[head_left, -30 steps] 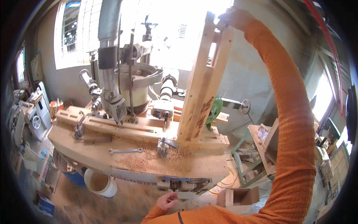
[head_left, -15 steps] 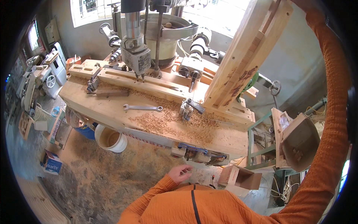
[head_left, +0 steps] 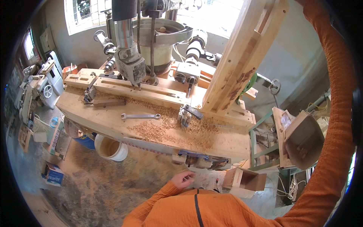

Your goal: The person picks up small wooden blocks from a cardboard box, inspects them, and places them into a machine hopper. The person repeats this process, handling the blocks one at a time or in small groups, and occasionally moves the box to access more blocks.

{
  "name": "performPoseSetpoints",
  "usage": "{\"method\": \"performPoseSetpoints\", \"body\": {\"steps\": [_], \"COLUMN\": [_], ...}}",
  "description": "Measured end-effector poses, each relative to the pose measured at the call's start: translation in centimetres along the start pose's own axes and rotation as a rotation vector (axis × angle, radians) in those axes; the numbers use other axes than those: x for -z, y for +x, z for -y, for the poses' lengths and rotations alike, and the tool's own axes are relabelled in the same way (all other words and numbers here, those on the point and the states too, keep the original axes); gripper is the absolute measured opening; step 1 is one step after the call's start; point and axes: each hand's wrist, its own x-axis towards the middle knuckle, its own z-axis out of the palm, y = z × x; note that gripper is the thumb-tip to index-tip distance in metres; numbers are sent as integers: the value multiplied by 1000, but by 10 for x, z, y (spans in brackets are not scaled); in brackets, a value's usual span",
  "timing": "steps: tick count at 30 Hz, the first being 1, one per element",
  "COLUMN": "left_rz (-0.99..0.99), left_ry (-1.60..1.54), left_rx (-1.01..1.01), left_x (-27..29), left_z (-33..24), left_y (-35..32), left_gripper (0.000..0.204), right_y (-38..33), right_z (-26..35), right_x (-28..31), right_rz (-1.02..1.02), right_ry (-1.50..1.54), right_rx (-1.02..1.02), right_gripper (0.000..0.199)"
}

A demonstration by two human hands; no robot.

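My left hand [head_left: 183,179] hangs in front of my body, below the near edge of the workbench [head_left: 87,113]. Its fingers are loosely bent and somewhat apart, and nothing shows in them. My right arm [head_left: 336,102] reaches up along the right side to the top edge, close to the upper end of a tall, leaning wooden post [head_left: 242,56]. Only a sliver by the wrist shows there; the fingers are out of the picture. On the bench lie a combination wrench [head_left: 140,116], a metal clamp [head_left: 185,115] and a dark wood strip [head_left: 109,102], among wood shavings [head_left: 151,130].
A drilling head [head_left: 130,64] stands over the wooden fence [head_left: 143,87], with a round feeder bowl [head_left: 162,32] behind it. A second drill unit [head_left: 189,72] is beside it. Below are a white bucket [head_left: 117,151] and a cardboard box [head_left: 236,181]; a wooden bin [head_left: 310,132] stands at right.
The whole view has shifted slightly, so the bench and machines sit a little further left. My left hand stays low before my body, and my right arm stays raised.
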Motion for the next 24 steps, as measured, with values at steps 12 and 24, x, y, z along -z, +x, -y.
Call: {"method": "performPoseSetpoints", "body": {"steps": [12,24], "left_rz": [12,159], "left_ry": [-9,40], "left_rx": [-11,43], "left_x": [6,14], "left_z": [13,19], "left_y": [2,17], "left_gripper": [41,45], "right_y": [4,23], "right_z": [5,36], "right_x": [2,1], "right_rz": [3,-25], "right_ry": [19,-48], "right_rx": [-17,-17], "right_gripper": [26,25]}}
